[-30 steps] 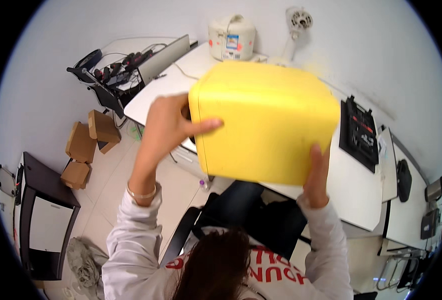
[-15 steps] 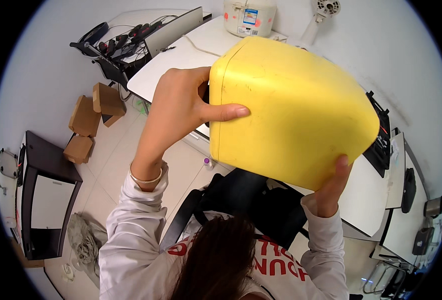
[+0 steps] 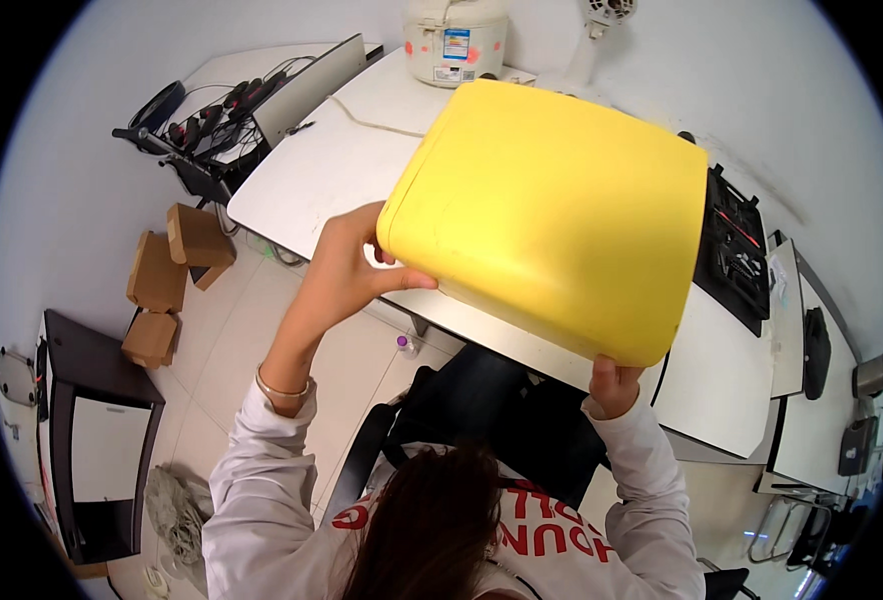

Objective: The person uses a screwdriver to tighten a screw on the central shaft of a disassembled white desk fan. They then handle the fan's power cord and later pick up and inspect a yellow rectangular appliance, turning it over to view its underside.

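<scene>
Large plain yellow plastic bin (image 3: 552, 215), smooth with rounded corners, left hand (image 3: 347, 275) and right hand (image 3: 612, 380) grip pinching its edges

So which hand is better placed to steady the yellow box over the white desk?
Probably the left hand: it grips the side of the yellow box, while the right hand only props the bottom corner.
</scene>
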`<move>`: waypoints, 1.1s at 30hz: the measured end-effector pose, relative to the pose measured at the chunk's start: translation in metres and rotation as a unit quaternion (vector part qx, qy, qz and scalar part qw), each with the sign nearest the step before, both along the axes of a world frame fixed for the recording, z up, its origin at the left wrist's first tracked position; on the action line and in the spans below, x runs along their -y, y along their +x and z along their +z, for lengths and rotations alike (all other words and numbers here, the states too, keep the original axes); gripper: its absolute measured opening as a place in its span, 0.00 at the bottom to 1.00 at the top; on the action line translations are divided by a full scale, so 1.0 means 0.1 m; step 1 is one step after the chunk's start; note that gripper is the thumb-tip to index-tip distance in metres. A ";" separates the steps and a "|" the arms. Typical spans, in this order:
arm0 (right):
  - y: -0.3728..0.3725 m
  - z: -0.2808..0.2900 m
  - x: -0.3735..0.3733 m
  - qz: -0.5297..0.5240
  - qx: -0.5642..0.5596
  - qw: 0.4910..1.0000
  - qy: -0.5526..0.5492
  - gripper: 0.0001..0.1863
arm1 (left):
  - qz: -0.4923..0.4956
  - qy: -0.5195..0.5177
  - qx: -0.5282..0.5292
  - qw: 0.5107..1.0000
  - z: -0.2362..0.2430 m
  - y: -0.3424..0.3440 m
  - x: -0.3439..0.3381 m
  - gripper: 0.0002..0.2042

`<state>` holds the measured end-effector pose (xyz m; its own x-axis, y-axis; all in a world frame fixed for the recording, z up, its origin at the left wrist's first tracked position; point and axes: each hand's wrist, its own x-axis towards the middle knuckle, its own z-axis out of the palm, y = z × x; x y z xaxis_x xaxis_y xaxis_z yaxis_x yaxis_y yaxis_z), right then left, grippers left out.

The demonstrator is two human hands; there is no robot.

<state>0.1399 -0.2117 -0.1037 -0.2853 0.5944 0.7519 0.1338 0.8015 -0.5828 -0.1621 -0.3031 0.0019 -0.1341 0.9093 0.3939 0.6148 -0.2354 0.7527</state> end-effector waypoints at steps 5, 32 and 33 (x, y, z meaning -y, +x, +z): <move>-0.10 0.09 -0.05 -0.015 0.031 0.996 0.081 0.41 | 0.007 -0.036 0.018 0.999 -0.20 -0.03 0.00 0.27; -0.32 0.03 -0.13 0.062 -0.048 0.984 0.161 0.44 | 0.019 -0.021 0.084 0.996 -0.87 -0.18 0.00 0.24; -0.33 0.03 -0.14 0.061 -0.048 0.984 0.161 0.43 | 0.020 -0.020 0.082 0.996 -0.87 -0.18 -0.01 0.24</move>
